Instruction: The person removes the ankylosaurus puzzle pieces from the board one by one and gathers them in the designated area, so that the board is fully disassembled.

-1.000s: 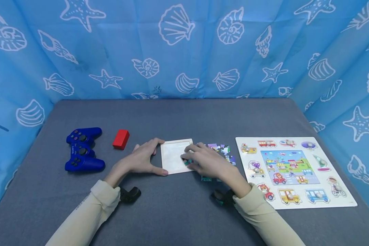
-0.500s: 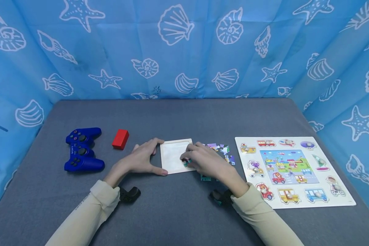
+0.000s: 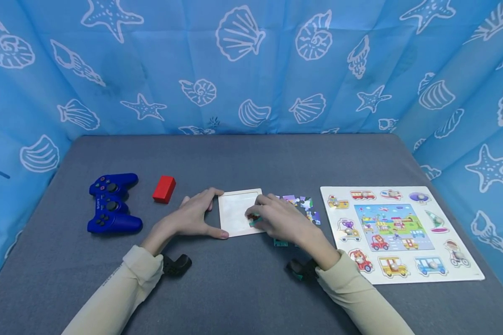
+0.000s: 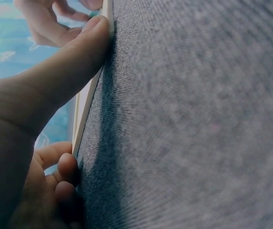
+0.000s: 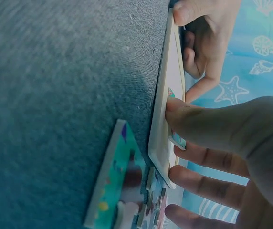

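A shallow white puzzle tray point(image 3: 236, 214) with a pale wooden rim lies flat mid-table. My left hand point(image 3: 194, 216) grips it across the left side, thumb on the near edge and index finger at the far left corner. Over the tray's right part, my right hand point(image 3: 282, 221) pinches a small teal and reddish jigsaw piece point(image 3: 253, 219) between thumb and fingers. In the right wrist view that jigsaw piece point(image 5: 178, 138) stands tilted inside the rim. Several loose jigsaw pieces point(image 3: 291, 200) lie right of the tray, partly hidden by my right hand.
On the right lies a white knobbed puzzle board point(image 3: 394, 235) with vehicle pictures. A blue game controller point(image 3: 114, 203) and a red block point(image 3: 164, 189) sit on the left. A blue shell-patterned curtain point(image 3: 251, 70) hangs along the table's back edge.
The jigsaw piece has turned slightly in my right fingers and shows more of its reddish part. My left hand and the tray stay in place.
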`<control>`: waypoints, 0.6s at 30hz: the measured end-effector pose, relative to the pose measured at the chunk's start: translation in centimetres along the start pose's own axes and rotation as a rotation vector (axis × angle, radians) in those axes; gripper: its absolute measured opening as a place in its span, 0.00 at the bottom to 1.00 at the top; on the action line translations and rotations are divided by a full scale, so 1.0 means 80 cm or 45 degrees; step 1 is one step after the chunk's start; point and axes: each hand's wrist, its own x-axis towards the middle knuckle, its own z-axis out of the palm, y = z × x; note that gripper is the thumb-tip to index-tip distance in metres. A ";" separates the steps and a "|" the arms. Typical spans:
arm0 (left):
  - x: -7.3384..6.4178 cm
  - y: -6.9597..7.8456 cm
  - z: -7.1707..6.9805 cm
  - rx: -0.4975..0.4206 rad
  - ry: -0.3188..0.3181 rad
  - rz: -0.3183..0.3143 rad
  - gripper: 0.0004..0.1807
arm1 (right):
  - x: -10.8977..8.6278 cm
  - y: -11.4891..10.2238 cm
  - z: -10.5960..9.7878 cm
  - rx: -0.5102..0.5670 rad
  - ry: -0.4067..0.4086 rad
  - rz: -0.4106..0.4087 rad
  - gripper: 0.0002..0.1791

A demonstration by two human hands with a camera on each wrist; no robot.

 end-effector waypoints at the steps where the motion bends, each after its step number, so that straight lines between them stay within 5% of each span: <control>1: 0.000 0.000 0.000 0.001 0.000 0.000 0.56 | 0.000 0.000 0.000 -0.002 0.000 -0.003 0.14; 18: 0.001 0.000 0.001 0.020 -0.004 -0.015 0.56 | -0.003 0.001 0.004 -0.055 0.042 -0.016 0.14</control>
